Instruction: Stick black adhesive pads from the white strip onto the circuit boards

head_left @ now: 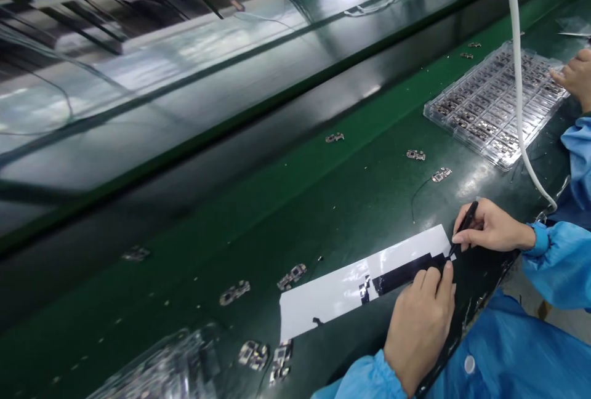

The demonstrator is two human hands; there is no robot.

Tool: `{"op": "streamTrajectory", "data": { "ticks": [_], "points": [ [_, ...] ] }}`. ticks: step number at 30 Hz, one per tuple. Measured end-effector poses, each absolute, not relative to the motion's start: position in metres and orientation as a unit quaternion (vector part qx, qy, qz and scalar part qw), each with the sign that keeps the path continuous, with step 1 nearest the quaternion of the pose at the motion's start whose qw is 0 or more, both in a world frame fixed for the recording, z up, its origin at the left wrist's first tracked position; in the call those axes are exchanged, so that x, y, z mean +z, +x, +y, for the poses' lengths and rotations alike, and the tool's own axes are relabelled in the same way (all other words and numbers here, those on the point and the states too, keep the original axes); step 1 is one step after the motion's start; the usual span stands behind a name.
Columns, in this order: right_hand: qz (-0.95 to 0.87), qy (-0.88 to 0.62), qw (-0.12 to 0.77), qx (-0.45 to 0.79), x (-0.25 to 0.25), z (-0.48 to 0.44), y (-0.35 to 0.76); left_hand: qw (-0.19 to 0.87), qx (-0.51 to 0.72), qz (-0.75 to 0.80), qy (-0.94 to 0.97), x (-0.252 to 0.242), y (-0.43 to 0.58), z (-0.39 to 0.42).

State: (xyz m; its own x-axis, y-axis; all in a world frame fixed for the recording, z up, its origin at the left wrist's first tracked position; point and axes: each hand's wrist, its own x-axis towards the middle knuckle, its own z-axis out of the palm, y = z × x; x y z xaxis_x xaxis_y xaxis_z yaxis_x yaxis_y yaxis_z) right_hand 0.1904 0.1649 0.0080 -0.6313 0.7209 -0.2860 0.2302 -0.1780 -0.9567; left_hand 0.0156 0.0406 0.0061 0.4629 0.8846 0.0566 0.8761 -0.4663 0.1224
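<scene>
A white backing strip (323, 291) lies slanted on the green bench, carrying black stickers (401, 273) along its right part. My left hand (422, 319) rests on the strip's lower right edge, fingers together and pressing down near the stickers; nothing shows in its grip. In my right hand (489, 226) is a black pen-like tool (468, 217), pinched between thumb and fingers, its tip at the strip's right end beside the black sticker. Small circuit boards lie around the strip, one (292, 276) touching or close to its upper left corner.
A clear tray of boards (498, 103) sits at the upper right, near another person's hand (577, 79). A white cable (518, 79) hangs in front of it. Clear plastic trays (161, 368) lie lower left. A raised ledge (231, 97) runs behind the bench.
</scene>
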Motion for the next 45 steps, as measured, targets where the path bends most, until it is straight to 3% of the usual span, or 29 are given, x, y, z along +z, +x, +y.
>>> {"op": "streamTrajectory", "data": {
  "ticks": [21, 31, 38, 45],
  "points": [
    [-0.619, -0.390, 0.173, 0.660, 0.012, 0.165, 0.190, 0.076, 0.103, 0.535, 0.835, 0.000, 0.015, 0.042],
    [-0.574, -0.385, 0.216, 0.689, 0.010, 0.163, 0.195, 0.078, 0.096, 0.545, 0.829, 0.002, 0.017, 0.045],
    [-0.551, -0.404, 0.206, 0.700, 0.012, 0.168, 0.192, 0.172, 0.165, 0.571, 0.785, 0.008, 0.010, 0.050],
    [-0.545, -0.408, 0.169, 0.712, 0.012, 0.180, 0.180, 0.066, 0.112, 0.539, 0.833, 0.006, 0.005, 0.056]
  ]
}}
